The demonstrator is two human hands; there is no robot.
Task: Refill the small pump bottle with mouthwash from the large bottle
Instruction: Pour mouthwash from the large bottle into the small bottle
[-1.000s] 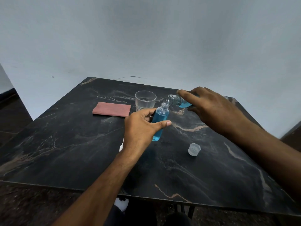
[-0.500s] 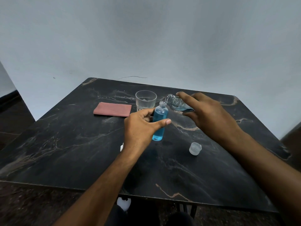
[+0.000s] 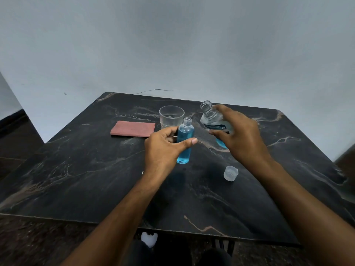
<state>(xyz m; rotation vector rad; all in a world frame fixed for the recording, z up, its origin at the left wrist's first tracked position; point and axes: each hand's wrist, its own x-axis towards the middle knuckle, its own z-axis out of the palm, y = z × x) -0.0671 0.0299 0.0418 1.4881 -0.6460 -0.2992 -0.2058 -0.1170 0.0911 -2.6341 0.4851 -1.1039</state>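
My left hand [image 3: 165, 146] is wrapped around the small pump bottle [image 3: 184, 141]. My thumb is across its front and my fingers curl behind it. The little bottle stands straight up on the table [image 3: 76, 169], with its open mouth pointing up. It looks nearly full of blue mouthwash, up to about its shoulder.

My right hand [image 3: 240, 135] grips the large bottle [image 3: 213, 120] around its body. That bottle leans, its open neck pointing up and a bit to the left, toward the small one. The two bottles are just beside each other but not touching. The big one's mouth sits higher than the small one's mouth and off to its right. I think the pouring is about done. If more is needed, the big neck must tip down over the small mouth, and it is a tiny hole to hit.

My hand hides most of the large bottle, so I cannot tell how much is left in it. A clear cap [image 3: 230, 173] lies on the table near my right arm. I cannot see the pump top clearly; a small white bit peeks out by my left wrist. A glass [image 3: 171, 117] and a pink cloth [image 3: 133, 128] sit farther back.
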